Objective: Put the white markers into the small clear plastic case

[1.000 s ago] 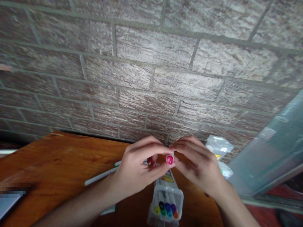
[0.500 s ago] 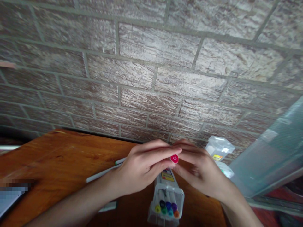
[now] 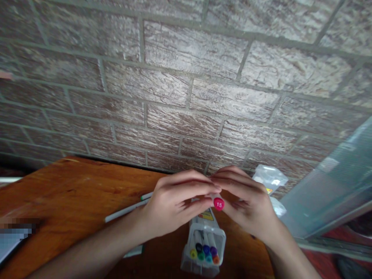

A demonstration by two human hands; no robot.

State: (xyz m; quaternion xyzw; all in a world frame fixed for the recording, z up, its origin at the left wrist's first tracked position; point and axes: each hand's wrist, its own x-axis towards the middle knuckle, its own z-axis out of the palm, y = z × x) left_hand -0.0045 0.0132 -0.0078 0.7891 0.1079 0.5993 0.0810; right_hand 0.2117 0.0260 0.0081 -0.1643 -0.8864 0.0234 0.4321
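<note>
Between my two hands is a marker whose red end (image 3: 219, 204), numbered 15, points toward me. My left hand (image 3: 174, 201) pinches it between thumb and fingers. My right hand (image 3: 250, 203) is closed around it from the other side, fingertips meeting the left ones; its exact grip is partly hidden. Just below lies a clear plastic case (image 3: 223, 242) with its open end facing me. Several markers (image 3: 207, 250) sit in it, with yellow, black, green, blue, purple and orange ends showing.
White markers (image 3: 124, 212) lie on the wooden table (image 3: 81, 186) beyond my left forearm. Another white piece (image 3: 135, 252) shows beneath that forearm. Clear plastic containers (image 3: 270, 176) stand at the right near the stone wall (image 3: 180, 89). A screened device (image 3: 13, 242) is at the left edge.
The marker's red end has shifted slightly down and right and sticks out farther from my fingers. Both hands stay close together over the case.
</note>
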